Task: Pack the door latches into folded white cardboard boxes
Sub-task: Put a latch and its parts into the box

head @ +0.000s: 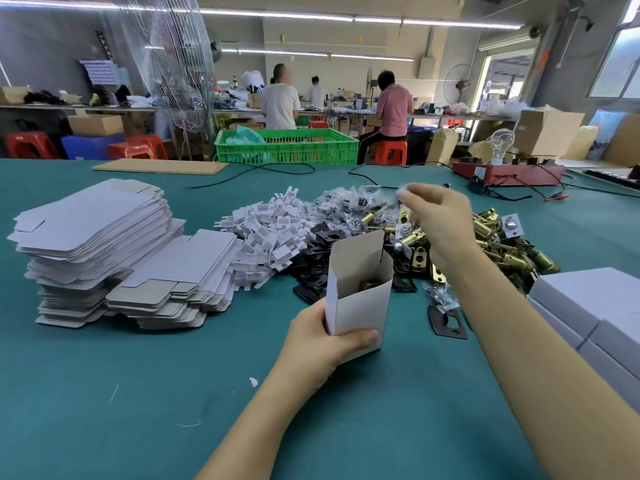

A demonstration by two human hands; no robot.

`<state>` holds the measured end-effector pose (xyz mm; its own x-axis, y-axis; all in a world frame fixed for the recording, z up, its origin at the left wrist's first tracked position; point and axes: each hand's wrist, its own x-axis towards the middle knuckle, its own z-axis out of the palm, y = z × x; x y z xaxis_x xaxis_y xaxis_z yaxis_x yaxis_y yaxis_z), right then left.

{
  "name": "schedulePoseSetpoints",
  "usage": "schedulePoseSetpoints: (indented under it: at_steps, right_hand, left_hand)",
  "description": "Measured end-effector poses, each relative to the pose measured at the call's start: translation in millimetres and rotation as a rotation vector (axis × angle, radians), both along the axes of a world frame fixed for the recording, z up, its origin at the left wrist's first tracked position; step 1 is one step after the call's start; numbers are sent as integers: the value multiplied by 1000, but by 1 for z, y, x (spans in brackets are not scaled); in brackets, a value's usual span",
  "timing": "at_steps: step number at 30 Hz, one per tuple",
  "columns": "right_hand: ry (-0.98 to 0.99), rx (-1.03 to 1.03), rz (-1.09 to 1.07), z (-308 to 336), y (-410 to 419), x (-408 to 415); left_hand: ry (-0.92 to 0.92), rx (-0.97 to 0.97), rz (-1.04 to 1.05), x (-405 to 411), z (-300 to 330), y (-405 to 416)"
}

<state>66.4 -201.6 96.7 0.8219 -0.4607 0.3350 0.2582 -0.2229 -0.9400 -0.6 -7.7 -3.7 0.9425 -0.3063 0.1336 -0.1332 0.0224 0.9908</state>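
My left hand (322, 341) grips an upright folded white cardboard box (360, 299) with its top flap open; a brass latch (370, 283) lies inside. My right hand (440, 223) hovers above the pile of brass door latches (498, 244) and pinches a small clear plastic bag (403, 194) between its fingertips. Black strike plates (315, 268) lie beside the box. Small bags of screws (349, 202) are heaped behind them.
Stacks of flat white box blanks (93, 237) sit at the left, white cardboard inserts (270, 233) in the middle. Closed white boxes (595, 306) stand at the right edge. A green crate (287, 147), cables and a red tester (509, 173) lie at the back of the green table (138, 393).
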Motion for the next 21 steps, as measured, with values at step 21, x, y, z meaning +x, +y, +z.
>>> schedulePoseSetpoints:
  at_steps: [21]
  right_hand:
    - [92,-620,542,51,37,-104]
  left_hand:
    - [40,43,26,-4,4,1]
